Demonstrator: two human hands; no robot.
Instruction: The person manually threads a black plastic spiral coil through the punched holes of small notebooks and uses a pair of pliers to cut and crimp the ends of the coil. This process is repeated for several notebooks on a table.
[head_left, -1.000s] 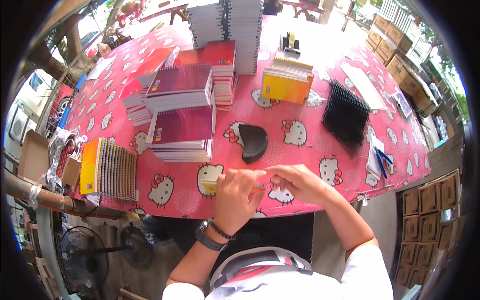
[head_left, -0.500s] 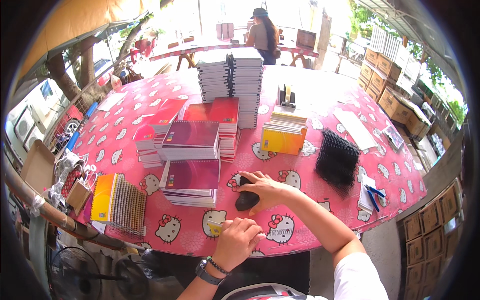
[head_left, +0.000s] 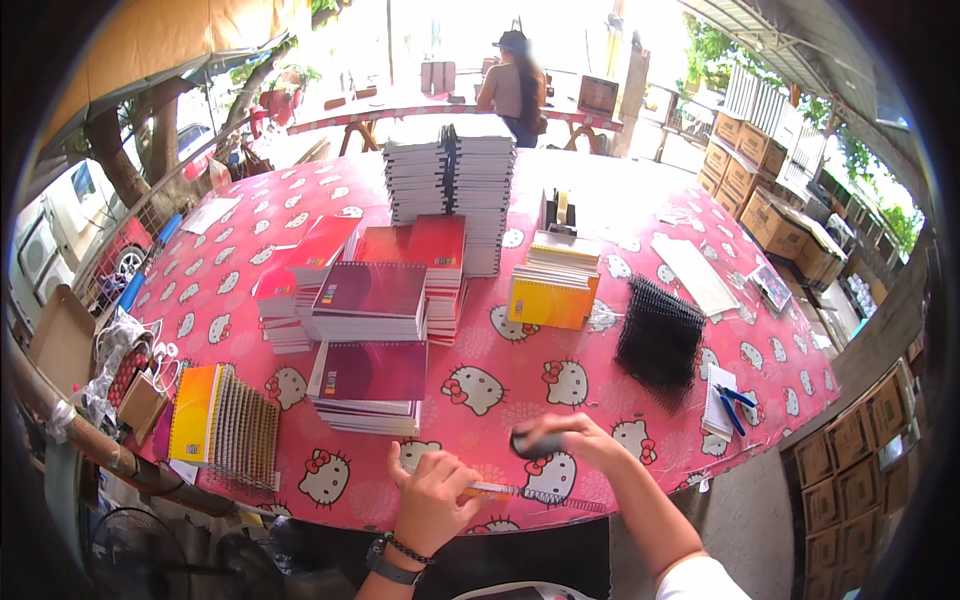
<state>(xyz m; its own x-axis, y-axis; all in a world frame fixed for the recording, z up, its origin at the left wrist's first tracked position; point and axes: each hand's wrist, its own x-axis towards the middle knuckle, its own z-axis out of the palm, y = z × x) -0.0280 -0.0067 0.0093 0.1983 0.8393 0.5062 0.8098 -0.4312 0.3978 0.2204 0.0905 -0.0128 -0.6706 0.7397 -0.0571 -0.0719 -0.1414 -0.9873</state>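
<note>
The right hand (head_left: 575,440) has drawn the small dark tool (head_left: 537,443) back from mid-table, its fingers closed over it; just left of that grip, the left hand (head_left: 432,497) keeps pinching the thin yellow-edged notebook (head_left: 510,491) at the table's near edge; tool and notebook now nearly meet.

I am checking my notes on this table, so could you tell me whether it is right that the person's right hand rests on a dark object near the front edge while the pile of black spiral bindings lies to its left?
Not quite: in the head view the right hand does rest on the dark object, but the pile of black spiral bindings lies to its right, not left.
</note>
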